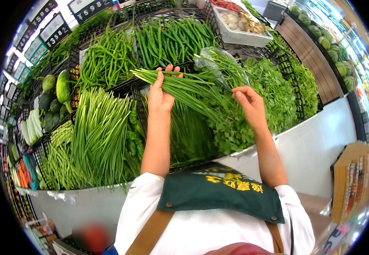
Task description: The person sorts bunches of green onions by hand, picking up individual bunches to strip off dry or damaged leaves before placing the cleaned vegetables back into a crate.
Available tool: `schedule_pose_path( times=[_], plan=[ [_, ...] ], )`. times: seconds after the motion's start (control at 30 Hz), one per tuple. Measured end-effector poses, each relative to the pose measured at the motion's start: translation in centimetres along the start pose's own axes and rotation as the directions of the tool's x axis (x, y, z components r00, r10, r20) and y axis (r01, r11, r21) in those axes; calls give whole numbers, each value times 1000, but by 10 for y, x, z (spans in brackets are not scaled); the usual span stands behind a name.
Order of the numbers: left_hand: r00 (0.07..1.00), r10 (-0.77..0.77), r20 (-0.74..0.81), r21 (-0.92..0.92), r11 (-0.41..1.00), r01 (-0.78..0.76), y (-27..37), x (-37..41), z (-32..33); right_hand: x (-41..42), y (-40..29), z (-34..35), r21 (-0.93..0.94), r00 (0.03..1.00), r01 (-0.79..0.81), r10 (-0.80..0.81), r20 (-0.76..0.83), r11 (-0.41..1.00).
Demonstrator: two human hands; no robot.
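Observation:
A bunch of garlic chives (184, 89) lies in my left hand (163, 91), with the thumb over the pale stem ends and the long leaves trailing to the right. My right hand (249, 103) is raised over leafy green herbs (235, 130), its thumb and fingertips close together; whether a thin piece is pinched between them I cannot tell. Just above it, a clear plastic bag (211, 60) lies around more green stalks (227, 63). Dark green chives (190, 137) fill the crate beneath my left forearm. A large pile of pale-stemmed chives (100, 134) stands to the left.
Black crates hold light green peppers (107, 57), dark green peppers (174, 40) and green beans (63, 153). A white tub (248, 36) of mushrooms stands at the back right. Price signs (55, 30) line the back left. Leafy greens (273, 92) lie at the right.

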State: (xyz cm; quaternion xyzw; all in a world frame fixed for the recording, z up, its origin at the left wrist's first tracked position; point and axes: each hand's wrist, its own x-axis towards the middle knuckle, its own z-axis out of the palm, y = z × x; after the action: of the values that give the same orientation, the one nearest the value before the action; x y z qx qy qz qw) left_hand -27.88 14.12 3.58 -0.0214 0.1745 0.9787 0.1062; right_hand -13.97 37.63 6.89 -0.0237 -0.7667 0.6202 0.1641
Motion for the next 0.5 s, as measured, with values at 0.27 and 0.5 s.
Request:
schedule_pose_path(
  times=[0.27,0.5],
  plan=[
    [982,-120,146,-37,991,127,-7,-5,0,-20,-8,11,-160,999,-31,28,-21,987],
    [948,-89,304,6,996,91,-1,-14,-1,-12,-21,15,2,903,-280,263,339,960]
  ],
)
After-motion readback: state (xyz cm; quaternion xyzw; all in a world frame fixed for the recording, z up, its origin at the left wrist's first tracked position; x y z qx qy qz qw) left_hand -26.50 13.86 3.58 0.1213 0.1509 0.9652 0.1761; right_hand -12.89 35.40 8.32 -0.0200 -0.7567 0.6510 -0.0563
